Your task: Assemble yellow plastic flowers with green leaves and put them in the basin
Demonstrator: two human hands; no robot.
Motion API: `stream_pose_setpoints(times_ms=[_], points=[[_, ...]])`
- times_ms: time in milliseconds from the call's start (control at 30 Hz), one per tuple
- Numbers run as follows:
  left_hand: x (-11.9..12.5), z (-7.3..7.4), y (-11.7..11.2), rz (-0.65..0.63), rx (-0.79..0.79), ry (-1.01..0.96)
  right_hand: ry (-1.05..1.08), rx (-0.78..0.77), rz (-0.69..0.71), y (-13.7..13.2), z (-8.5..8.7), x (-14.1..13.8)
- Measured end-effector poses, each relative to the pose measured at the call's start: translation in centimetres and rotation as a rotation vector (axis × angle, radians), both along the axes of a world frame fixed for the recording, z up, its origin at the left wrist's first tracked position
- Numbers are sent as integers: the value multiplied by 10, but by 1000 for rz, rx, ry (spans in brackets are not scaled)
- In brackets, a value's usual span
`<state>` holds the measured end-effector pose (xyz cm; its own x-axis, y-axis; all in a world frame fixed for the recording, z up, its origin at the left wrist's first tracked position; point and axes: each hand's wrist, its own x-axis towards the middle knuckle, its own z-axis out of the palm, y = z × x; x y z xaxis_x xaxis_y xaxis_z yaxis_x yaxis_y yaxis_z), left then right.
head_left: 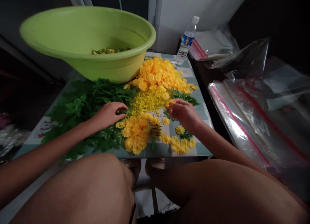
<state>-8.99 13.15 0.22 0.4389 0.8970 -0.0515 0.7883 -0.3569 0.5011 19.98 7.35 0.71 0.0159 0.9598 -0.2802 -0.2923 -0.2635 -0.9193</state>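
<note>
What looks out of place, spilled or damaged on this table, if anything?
The plastic bottle at the far right corner of the table looks mildly out of place, the only drink container among yellow flowers and green leaves. Nothing looks clearly spilled or damaged.

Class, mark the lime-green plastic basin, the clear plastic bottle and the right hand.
Lime-green plastic basin point(79, 36): head view, inner wall.
Clear plastic bottle point(187, 40): head view, blue label.
Right hand point(186, 113): head view, its back.

right hand point(186, 115): pinches yellow flower point(170, 103) | left hand point(110, 113): near green leaves point(97, 92)
</note>
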Motion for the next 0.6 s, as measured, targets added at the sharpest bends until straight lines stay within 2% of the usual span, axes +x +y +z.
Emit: stream_pose_setpoints(times_ms=[100, 267, 367, 467, 533, 600], points=[[3, 6, -3, 104, -54, -120, -35, 1, 16, 0, 3, -7], [13, 27, -15, 151, -169, -336, -54, 45, 106, -4, 20, -21], [25, 50, -28, 166, -341, -554, -11, 140, 195, -7, 43, -30], [38, 78, -43, 109, -483, -663, -25, 295, 301, -13, 71, -38], [46, 95, -51, 105, -535, -724, -45, 391, 351, -18, 90, -43], [50, 104, -55, 108, -530, -748, -64, 445, 351, -20, 105, -45]])
